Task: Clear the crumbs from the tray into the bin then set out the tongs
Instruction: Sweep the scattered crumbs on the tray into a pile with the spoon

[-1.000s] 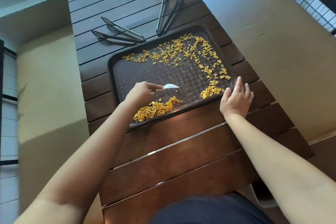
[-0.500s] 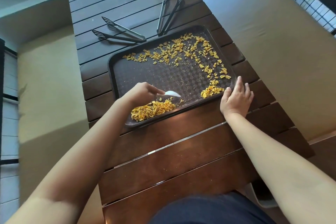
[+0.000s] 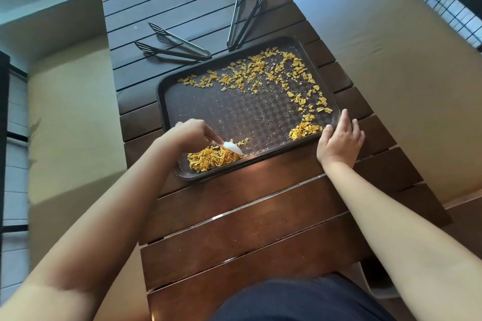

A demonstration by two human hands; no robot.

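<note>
Since a second ago the left hand [image 3: 189,133] has drawn the white scraper [image 3: 233,148] back toward the near rim of the tray [image 3: 167,101], from mid-tray down to about 6 o'clock of the tray floor. The blade now touches the right edge of the crumb pile [image 3: 212,159], which looks more tightly packed into the near-left corner, around 7 o'clock. The fingers are curled together, pinching the scraper's handle; the handle itself is hidden under them.

At 11 o'clock beyond the tray, one pair of black tongs [image 3: 173,45] lies on the slatted table [image 3: 234,216], arms spread, tips pointing left. It has not shifted. The second pair of tongs [image 3: 245,15] lies at 12 o'clock, its hinge end just beside the tray's far rim, tips pointing away, also unmoved.

A band of scattered crumbs [image 3: 260,70] runs along the tray's far side and down its right side, unchanged, with a smaller heap [image 3: 303,130] near 4 o'clock. Fine dust speckles the middle of the floor.

The right hand [image 3: 340,138] stays where it was, at the tray's near-right corner, about 4 o'clock. Its fingers lie slightly apart and flat, with the thumb against the rim and the fingertips along the tray's right edge, steadying it rather than gripping it.
</note>
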